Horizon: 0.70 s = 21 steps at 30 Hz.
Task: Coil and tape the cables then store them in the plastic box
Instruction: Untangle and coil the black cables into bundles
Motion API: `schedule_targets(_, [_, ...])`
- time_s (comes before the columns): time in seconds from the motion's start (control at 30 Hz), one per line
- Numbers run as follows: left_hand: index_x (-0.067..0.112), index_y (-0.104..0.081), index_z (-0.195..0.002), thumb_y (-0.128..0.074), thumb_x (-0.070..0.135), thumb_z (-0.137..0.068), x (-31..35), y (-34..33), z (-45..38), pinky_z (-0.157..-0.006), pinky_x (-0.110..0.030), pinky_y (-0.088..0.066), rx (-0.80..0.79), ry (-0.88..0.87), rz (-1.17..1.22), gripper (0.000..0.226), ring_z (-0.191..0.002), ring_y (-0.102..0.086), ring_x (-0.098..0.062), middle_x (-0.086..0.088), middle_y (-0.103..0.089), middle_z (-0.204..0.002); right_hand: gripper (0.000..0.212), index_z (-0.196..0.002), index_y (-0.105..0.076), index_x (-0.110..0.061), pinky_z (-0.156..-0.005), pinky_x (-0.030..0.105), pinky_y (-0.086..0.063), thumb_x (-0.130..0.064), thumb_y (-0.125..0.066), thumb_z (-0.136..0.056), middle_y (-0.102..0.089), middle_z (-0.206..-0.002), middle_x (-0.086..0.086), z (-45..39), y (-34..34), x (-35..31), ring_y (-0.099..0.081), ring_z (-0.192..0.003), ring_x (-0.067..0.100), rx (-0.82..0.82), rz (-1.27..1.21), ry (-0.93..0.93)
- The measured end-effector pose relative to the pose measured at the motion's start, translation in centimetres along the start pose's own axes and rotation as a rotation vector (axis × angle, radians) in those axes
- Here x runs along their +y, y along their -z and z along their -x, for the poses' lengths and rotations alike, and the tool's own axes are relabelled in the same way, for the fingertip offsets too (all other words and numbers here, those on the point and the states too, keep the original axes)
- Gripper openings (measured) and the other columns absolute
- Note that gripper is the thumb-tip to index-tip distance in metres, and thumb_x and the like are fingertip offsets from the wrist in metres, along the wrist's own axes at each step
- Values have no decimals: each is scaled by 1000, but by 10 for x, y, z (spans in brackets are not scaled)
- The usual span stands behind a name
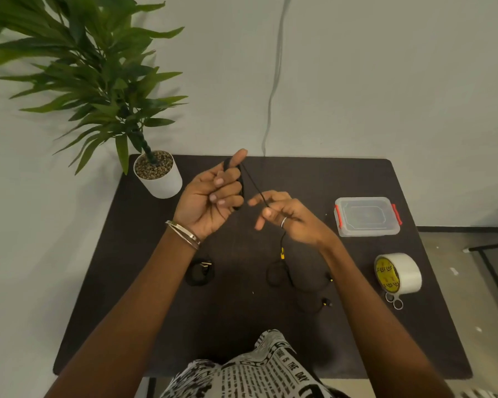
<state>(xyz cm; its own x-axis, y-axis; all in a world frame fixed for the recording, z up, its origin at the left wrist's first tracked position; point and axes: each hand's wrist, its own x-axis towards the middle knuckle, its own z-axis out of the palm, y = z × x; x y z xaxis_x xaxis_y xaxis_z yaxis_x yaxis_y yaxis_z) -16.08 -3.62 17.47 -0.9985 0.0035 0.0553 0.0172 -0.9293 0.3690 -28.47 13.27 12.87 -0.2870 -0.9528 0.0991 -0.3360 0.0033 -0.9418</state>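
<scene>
Above the middle of the dark table [357, 326], the left hand [210, 199] curls its fingers around a black cable [252, 183] coil to anchor it — the right hand [282, 216] pinches the loose strand, feeding loops. The closed plastic box [367, 216] and tape roll [398, 272] wait near the right edge.

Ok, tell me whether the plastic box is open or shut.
Shut: the plastic box has its clear lid on, red clips at both ends.

Bare table [314, 173] before the box [367, 216] — tape roll [398, 272] flanks, perhaps scissors.
</scene>
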Motion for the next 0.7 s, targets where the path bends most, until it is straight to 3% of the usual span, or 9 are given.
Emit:
schedule_targets(0.07, [-4,-32,-138,-24,5,-97,-2,3,-1,-57,-26,-44,-6,-31,40,43,-52,-45,-14,-7,-51,-75,34,-80,-71,-2,-100,33,-41,-17,-46,-97,-61,-115,11,3,-6,2,-53,-113,23,-26,-182,-63])
schedule_targets(0.13, [-4,-34,-138,-21,6,-97,-6,6,-3,-58,-26,-46,8,-72,51,44,-55,-51,-15,-7,-52,-74,37,-71,-67,-2,-86,43,-46,-26,-53,-95,-64,-94,17,6,-17,3,-61,-92,27,-42,-478,-122])
schedule_targets(0.23, [-3,-40,-134,-29,1,-90,-10,2,-10,-56,-22,-47,163,-204,18,46,-50,-48,-9,-2,-51,-67,42,-63,-61,-3,-71,41,-50,-35,-60,-90,-64,-64,17,12,-32,6,-64,-66,32,-51,-757,-224])
schedule_targets(0.33, [-2,-42,-132,-35,-6,-87,-6,7,-18,-61,-23,-52,375,-414,-85,46,-50,-49,-7,1,-52,-64,41,-63,-59,-5,-65,38,-54,-35,-59,-91,-65,-58,16,21,-43,13,-67,-61,32,-105,-824,-301])
schedule_targets(0.4, [-1,-45,-125,-30,-6,-94,-5,11,-21,-73,-33,-56,478,-482,-176,35,-58,-58,-12,-3,-57,-71,42,-66,-60,-6,-55,31,-51,-38,-56,-92,-65,-61,16,27,-45,14,-64,-57,28,-130,-803,-329])
schedule_targets(0.5, [7,-45,-118,-25,-3,-98,-8,15,-24,-85,-46,-55,646,-500,-353,30,-77,-69,-25,-8,-64,-81,41,-69,-61,-7,-43,22,-32,-34,-47,-97,-62,-61,13,29,-39,4,-47,-47,16,-170,-595,-320])
schedule_targets(0.6, [15,-29,-139,-23,3,-102,-19,29,-22,-89,-38,-53,733,-449,-788,40,-86,-70,-21,-7,-65,-91,36,-76,-64,-8,-46,20,-32,-23,-43,-100,-58,-58,8,26,-27,-8,-41,-46,9,-171,-301,-265])
schedule_targets(0.7, [11,-13,-148,-33,15,-101,-29,51,-13,-87,-32,-53,652,-311,-1161,51,-82,-71,-17,-5,-65,-91,26,-83,-68,-10,-53,16,-38,-19,-48,-98,-54,-55,2,19,-4,-16,-47,-50,5,-28,-25,-210])
